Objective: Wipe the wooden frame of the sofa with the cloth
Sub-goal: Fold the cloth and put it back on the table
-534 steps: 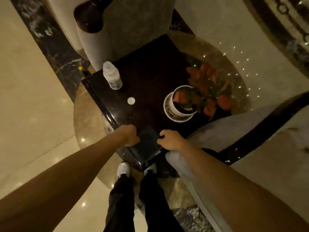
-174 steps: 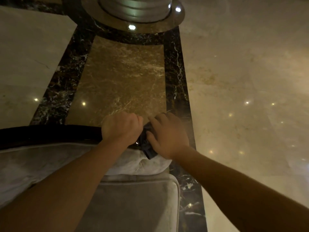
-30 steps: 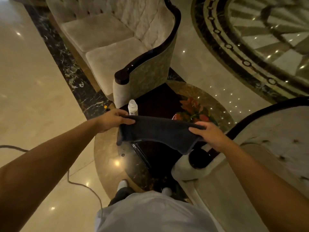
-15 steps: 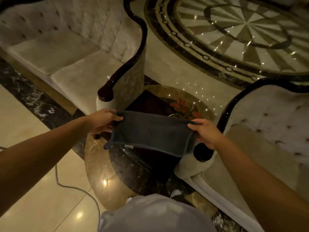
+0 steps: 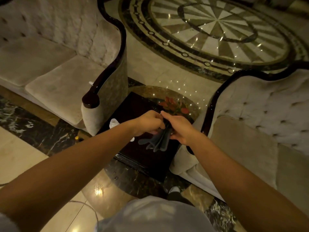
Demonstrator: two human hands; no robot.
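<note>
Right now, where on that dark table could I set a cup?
Bare: near corner of the table, below the held cloth, and the far strip between sofa arm and plant. Crowded: bottle at left edge, plant at far right.

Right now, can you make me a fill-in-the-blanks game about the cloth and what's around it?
The left grip and right grip together hold a dark ____.
The cloth hangs above the dark side ____.
The plant beyond the cloth has ____ leaves.
Missing words: cloth, table, red.
</note>
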